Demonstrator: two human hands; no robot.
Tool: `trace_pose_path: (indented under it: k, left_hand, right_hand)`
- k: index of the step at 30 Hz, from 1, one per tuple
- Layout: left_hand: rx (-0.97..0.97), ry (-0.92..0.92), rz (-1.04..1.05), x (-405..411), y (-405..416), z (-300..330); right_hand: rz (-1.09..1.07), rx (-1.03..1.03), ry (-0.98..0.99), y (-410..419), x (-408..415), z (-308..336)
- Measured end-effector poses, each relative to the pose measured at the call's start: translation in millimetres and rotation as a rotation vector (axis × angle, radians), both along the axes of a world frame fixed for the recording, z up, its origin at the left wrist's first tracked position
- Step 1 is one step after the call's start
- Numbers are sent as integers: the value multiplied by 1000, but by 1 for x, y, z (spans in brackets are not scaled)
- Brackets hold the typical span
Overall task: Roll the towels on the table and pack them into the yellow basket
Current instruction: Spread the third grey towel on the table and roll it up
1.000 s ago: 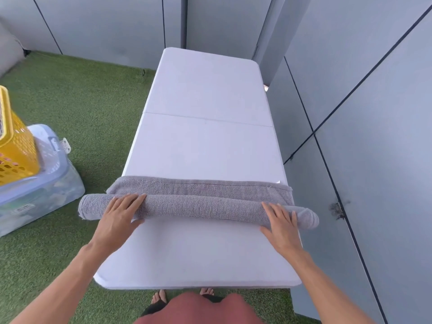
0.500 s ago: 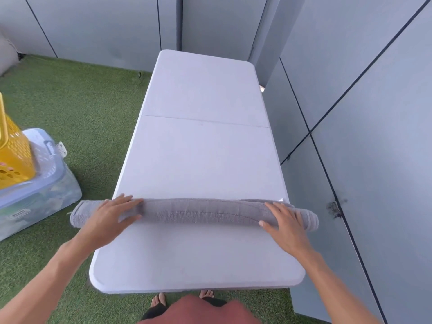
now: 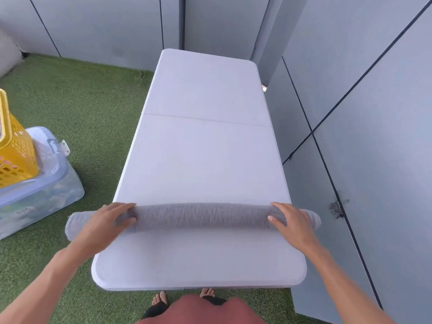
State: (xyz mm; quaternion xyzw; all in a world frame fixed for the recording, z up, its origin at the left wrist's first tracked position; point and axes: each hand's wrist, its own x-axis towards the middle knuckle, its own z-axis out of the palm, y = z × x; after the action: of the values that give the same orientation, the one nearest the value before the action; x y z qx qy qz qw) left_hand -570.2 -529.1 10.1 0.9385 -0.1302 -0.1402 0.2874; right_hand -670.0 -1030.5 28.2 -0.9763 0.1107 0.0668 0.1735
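Hands first: our left hand point(image 3: 106, 224) and right hand point(image 3: 288, 222) lie on top of the grey towel point(image 3: 201, 217), fingers curled softly over it, arms reaching forward. We think the roll could come loose when we lift it, because it is long, soft and sticks out past both sides of the white table point(image 3: 203, 160). It could also sag in the middle. Further off, the yellow basket point(image 3: 16, 153) waits at the left, on a clear box point(image 3: 46, 190).
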Motion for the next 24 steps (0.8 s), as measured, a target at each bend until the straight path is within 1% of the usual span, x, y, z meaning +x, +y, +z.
trace_pose_path:
  k: [2, 4, 6, 8, 10, 12, 14, 16, 19, 21, 24]
  left_hand:
    - [34, -76, -21, -6, 6, -5]
    - [75, -67, -75, -9, 11, -6]
    - [128, -81, -69, -9, 5, -4]
    - [228, -157, 12, -7, -10, 0]
    - [290, -170, 125, -4, -32, 7]
    - [262, -110, 222, -4, -61, 13]
    - [192, -39, 256, -7, -97, 15]
    - [134, 36, 232, -15, -142, 13]
    - [54, 132, 222, -27, -195, 11]
    - [19, 154, 242, -27, -202, 8]
    - [-43, 203, 252, -24, -192, 3]
  right_hand:
    - [42, -37, 34, -3, -6, -4]
    - [71, -114, 82, -6, -11, -7]
    - [15, -174, 66, -1, -10, -9]
    - [-81, -233, 35, 17, -2, -11]
    - [-194, -255, 33, 40, 7, -13]
    - [-288, -202, 27, 66, 16, -13]
    - [-315, -110, 6, 96, 26, -15]
    - [-273, 2, -20, 129, 39, -18]
    - [-198, 272, 12, 158, 51, -18]
    - [-190, 358, 75, 157, 51, -16]
    - [-190, 394, 136, 149, 41, -15]
